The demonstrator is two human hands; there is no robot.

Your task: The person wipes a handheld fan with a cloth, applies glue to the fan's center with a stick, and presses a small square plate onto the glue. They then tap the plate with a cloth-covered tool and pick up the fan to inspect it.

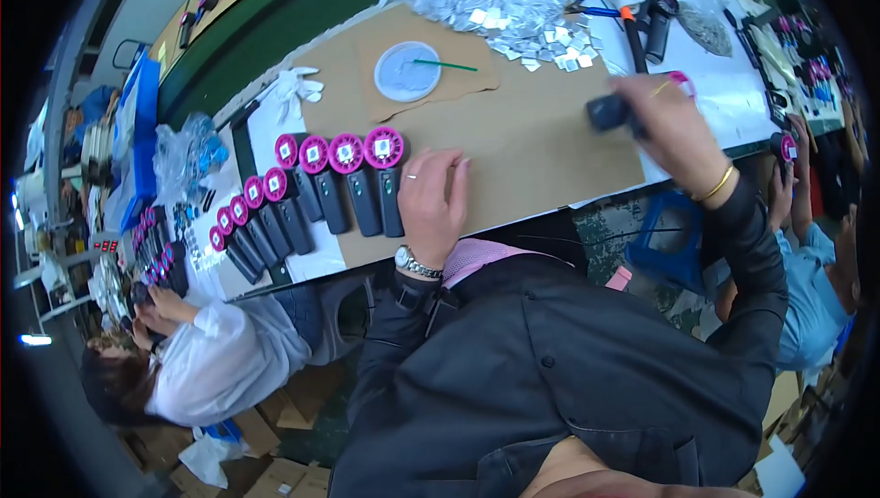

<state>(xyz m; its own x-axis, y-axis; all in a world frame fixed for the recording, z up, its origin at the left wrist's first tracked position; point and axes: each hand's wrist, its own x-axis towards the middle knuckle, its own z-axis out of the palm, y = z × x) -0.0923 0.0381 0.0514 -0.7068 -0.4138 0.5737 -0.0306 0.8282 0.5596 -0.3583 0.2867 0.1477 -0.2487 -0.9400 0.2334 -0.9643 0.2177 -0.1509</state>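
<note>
My left hand (pixel 433 200) rests on the brown cardboard (pixel 541 177), fingers loosely bent and thumb apart, holding nothing. Right beside it is the end of a row of handheld fans (pixel 346 155), with pink round heads and dark handles, lying side by side. My right hand (pixel 674 127) is closed around a handheld fan (pixel 607 114). Its dark handle end sticks out to the left, and part of a pink head (pixel 683 83) shows behind the hand. My fingers cover the rest of it.
A white round tub (pixel 406 71) with a green stick (pixel 446 65) stands on the cardboard. Behind lies a heap of small silvery squares (pixel 504 3). An orange-and-black tool (pixel 632 38) and a dark fan (pixel 658 26) lie at the back right. Co-workers (pixel 229 351) sit on both sides.
</note>
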